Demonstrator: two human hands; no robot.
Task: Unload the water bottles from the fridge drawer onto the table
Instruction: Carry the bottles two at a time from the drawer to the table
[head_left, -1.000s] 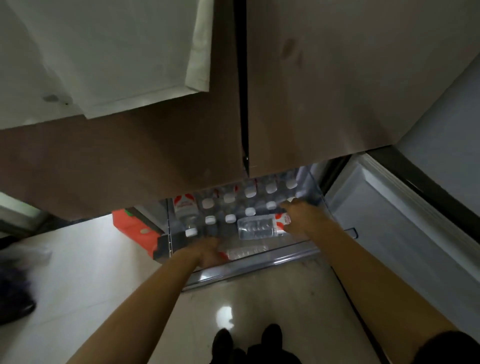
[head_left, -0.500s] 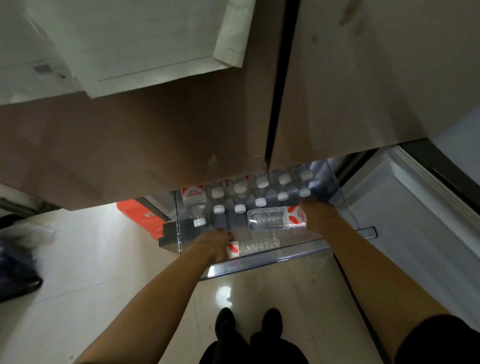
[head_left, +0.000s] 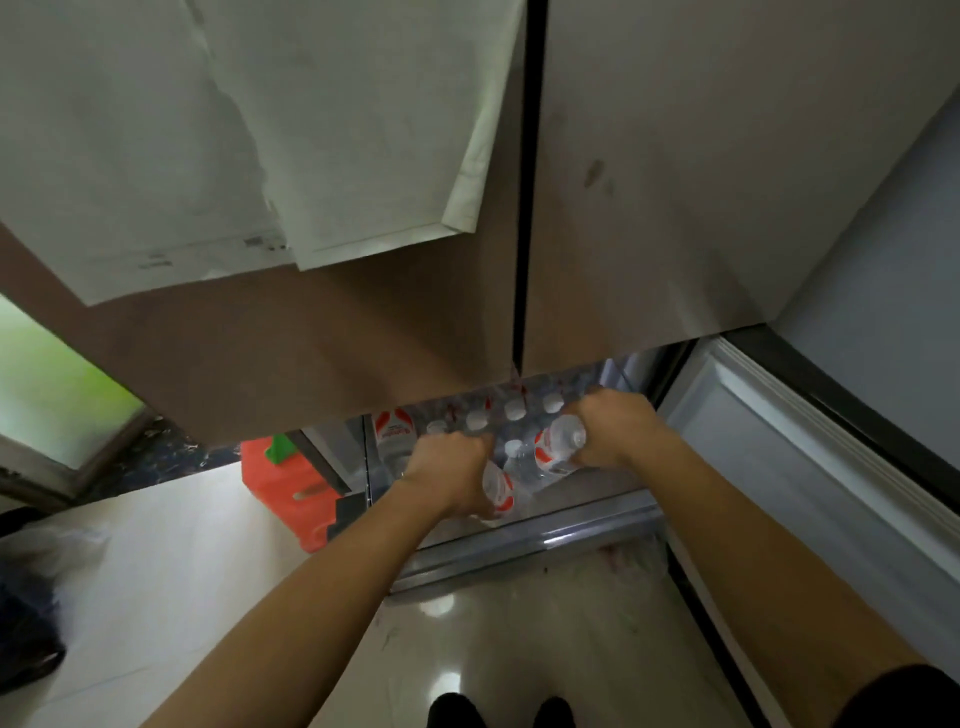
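Two tall brown fridge doors (head_left: 363, 322) fill the upper view, pale paper sheets (head_left: 291, 135) stuck on the left one. Below them the clear plastic fridge drawer (head_left: 519, 540) stands pulled out over the glossy tiled floor (head_left: 171, 561). Upright clear water bottles with white caps (head_left: 514, 411) crowd the drawer's back edge. The left hand (head_left: 451, 480) has fingers wrapped around a clear red-labelled bottle (head_left: 497, 489) near the drawer's front edge. The right hand (head_left: 613, 428) curls its fingers around a second red-labelled bottle (head_left: 557, 448) at the right side.

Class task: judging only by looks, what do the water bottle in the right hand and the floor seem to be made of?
Water bottle: probably clear thin plastic; see-through body, red-and-white label. Floor: likely glossy polished tile or stone; it mirrors bright lights.
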